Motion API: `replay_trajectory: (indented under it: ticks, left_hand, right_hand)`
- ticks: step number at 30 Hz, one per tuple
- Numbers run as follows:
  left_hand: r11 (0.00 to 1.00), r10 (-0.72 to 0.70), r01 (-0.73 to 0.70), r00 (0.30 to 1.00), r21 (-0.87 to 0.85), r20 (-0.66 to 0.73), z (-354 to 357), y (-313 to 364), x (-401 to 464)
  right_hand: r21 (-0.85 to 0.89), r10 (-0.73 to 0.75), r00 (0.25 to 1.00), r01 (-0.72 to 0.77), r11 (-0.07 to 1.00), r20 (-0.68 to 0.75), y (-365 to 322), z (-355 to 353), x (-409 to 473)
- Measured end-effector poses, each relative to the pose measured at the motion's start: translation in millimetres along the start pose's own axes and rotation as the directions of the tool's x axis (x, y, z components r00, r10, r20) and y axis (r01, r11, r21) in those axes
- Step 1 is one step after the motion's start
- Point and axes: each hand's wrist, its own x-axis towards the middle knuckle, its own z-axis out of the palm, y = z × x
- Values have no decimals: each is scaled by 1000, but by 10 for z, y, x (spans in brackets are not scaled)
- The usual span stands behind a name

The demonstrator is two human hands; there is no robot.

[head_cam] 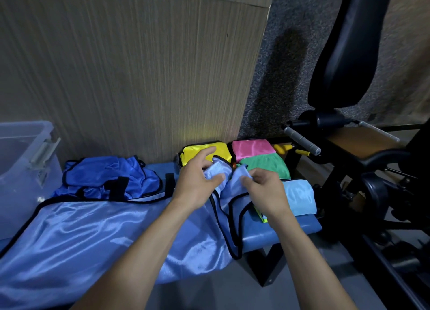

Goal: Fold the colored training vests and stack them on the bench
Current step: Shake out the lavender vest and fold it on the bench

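Both hands gripped the same garment. The left hand (pixel 197 177) pinched one shoulder strap of the light-blue vest (pixel 93 230) between thumb and curled fingers, and the right hand (pixel 263 188) pinched the other strap just beside it, so the two straps were drawn together above the right part of the bench (pixel 279 233). From those straps the vest ran down and to the left, lying spread over the near half of the seat, with its lower edge spilling over the near side and its black binding looping down past the front edge.

The cloth looked thin, glossy and very light, with no stiffness of its own. It seemed likely to slide on the padded seat and on itself, so folds would probably need pressing flat. The bound edges and straps appeared the firmest places to take hold, since the satin-like body would slip from the fingers.

Just beyond the hands lay folded pieces: a yellow vest (pixel 204 150) against the wall, a pink vest (pixel 252 147) to its right, a green vest (pixel 265 164) nearer, and a pale-blue folded vest (pixel 299 195) at the right end. A darker blue vest (pixel 107 177) lay crumpled and unfolded on the far left, beside a clear plastic bin (pixel 23 160). A black exercise machine (pixel 349 53) stood at the right.
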Motion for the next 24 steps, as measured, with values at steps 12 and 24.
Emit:
replay_trajectory:
  ticks: [12, 24]
  left_hand:
    - [983, 176, -180, 978, 27, 113, 239, 179, -287]
    - [758, -7, 295, 895, -581, 446, 177, 276, -248]
  right_hand:
    - [146, 5, 994, -22, 989, 111, -246, 44, -117]
    - [117, 224, 963, -242, 963, 153, -324, -194, -141]
